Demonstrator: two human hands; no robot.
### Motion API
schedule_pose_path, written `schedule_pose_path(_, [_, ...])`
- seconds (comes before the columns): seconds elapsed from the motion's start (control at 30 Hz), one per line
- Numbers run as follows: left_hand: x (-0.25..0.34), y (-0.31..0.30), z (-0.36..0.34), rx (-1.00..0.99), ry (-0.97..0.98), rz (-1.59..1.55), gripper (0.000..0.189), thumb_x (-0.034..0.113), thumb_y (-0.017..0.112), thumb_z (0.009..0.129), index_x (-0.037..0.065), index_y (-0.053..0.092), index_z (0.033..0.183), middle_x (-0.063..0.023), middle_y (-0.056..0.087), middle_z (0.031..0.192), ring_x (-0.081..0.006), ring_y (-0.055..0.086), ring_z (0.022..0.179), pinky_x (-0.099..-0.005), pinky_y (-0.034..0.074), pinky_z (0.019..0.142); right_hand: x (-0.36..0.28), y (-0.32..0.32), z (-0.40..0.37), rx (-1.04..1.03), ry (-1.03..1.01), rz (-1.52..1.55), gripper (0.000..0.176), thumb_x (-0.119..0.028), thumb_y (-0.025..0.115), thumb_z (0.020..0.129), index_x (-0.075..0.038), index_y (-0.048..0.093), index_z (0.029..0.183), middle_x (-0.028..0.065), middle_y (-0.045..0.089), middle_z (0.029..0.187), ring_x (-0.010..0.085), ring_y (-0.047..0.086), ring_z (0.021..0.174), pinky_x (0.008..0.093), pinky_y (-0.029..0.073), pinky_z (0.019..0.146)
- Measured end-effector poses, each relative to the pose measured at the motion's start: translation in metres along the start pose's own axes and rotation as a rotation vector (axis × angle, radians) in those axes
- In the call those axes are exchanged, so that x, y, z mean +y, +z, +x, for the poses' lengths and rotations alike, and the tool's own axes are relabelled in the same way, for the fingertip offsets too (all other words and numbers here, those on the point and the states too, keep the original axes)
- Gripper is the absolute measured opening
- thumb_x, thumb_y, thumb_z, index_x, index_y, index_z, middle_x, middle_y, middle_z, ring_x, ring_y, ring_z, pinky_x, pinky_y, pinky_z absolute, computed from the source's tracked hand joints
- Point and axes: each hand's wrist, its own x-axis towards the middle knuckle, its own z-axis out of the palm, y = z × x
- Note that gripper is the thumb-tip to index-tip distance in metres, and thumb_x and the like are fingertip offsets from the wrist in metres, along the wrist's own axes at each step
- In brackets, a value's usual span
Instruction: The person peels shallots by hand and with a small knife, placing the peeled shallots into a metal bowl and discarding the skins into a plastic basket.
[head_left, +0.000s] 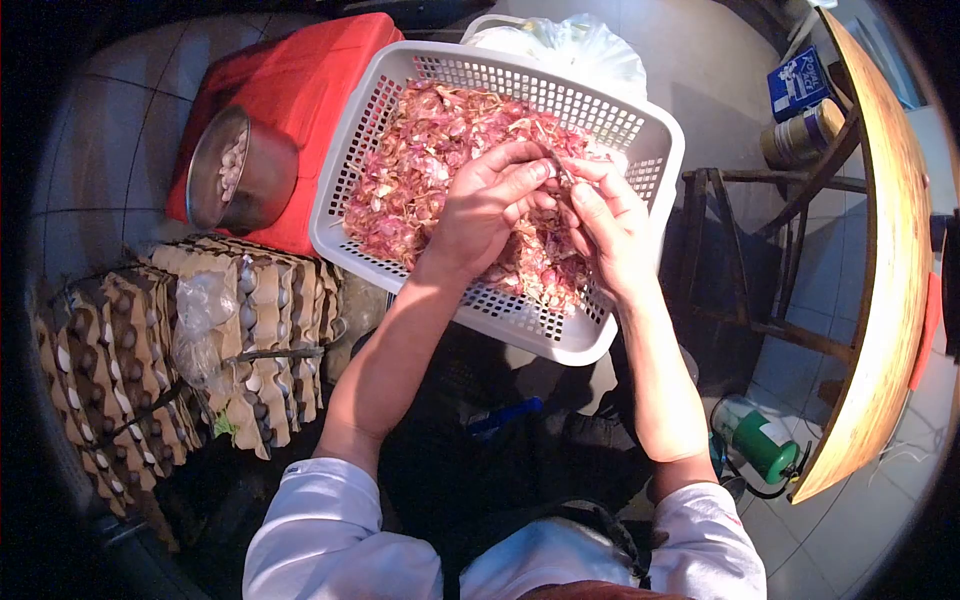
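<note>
A large grey-white plastic basket [497,62] with perforated walls holds a heap of reddish-purple shallots and papery skins [425,150]. Above the heap, my left hand [485,205] is closed, thumb pressed against its fingers. My right hand [615,220] meets it at the fingertips, also pinched closed. Between the two sets of fingertips sits a small dark thing [563,178], too small and too covered to name. Both forearms reach over the basket's near rim.
Left of the basket, a metal pot [268,180] with small pale pieces stands on a red box [330,95]. Stacked egg trays [285,330] lie nearer on the left. A plastic bag [585,50] is behind the basket. At right are a wooden tabletop [865,250] and a green canister [765,445].
</note>
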Motion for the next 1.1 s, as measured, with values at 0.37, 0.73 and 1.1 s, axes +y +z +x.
schedule_pose_path(0.37, [0.005, -0.004, 0.001, 0.016, 0.026, 0.047, 0.024, 0.007, 0.054, 0.095, -0.003, 0.053, 0.117, -0.0111, 0.064, 0.103, -0.0148, 0.063, 0.089, -0.024, 0.053, 0.075, -0.001, -0.008, 0.001, -0.039, -0.042, -0.14, 0.034, -0.016, 0.055, 0.096, -0.004, 0.05, 0.127, -0.0028, 0.053, 0.077, 0.0025, 0.042, 0.06, 0.0185, 0.036, 0.054])
schedule_pose_path(0.73, [0.001, -0.01, 0.002, -0.022, 0.015, 0.079, 0.018, 0.01, 0.054, 0.096, -0.001, 0.056, 0.111, -0.0092, 0.064, 0.096, -0.0131, 0.064, 0.085, -0.0235, 0.055, 0.076, 0.002, -0.005, -0.001, -0.119, -0.165, -0.259, 0.032, -0.014, 0.057, 0.095, -0.002, 0.052, 0.125, 0.0016, 0.062, 0.1, 0.0042, 0.054, 0.086, 0.0205, 0.044, 0.075])
schedule_pose_path(1.1, [0.007, 0.003, -0.001, -0.02, 0.004, 0.104, 0.023, 0.013, 0.051, 0.098, -0.004, 0.057, 0.112, -0.0102, 0.064, 0.097, -0.0159, 0.064, 0.086, -0.026, 0.056, 0.073, 0.002, -0.006, 0.0, -0.021, -0.074, -0.103, 0.028, -0.016, 0.054, 0.097, -0.004, 0.053, 0.123, -0.0051, 0.05, 0.07, 0.0013, 0.038, 0.055, 0.0169, 0.029, 0.049])
